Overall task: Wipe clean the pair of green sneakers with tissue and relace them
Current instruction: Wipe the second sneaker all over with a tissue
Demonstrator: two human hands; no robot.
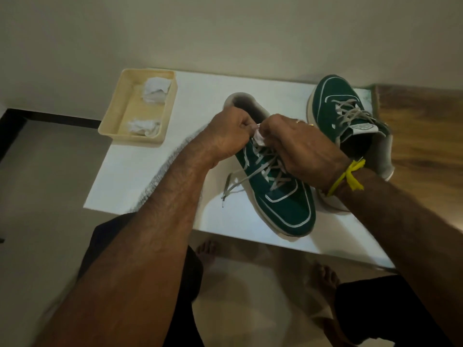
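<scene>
A green sneaker with a white sole lies in the middle of the white table, toe toward me. Its grey lace runs through the eyelets, and one loose end trails off to the left. My left hand and my right hand meet over the tongue of this sneaker. Both pinch the lace near the top eyelets; what exactly sits between the fingertips is partly hidden. The second green sneaker stands at the back right, laced, its heel toward me.
A cream plastic tray at the table's back left holds crumpled tissues. A wooden surface adjoins the table on the right. My bare feet are on the floor under the table's front edge. A pale wall stands behind.
</scene>
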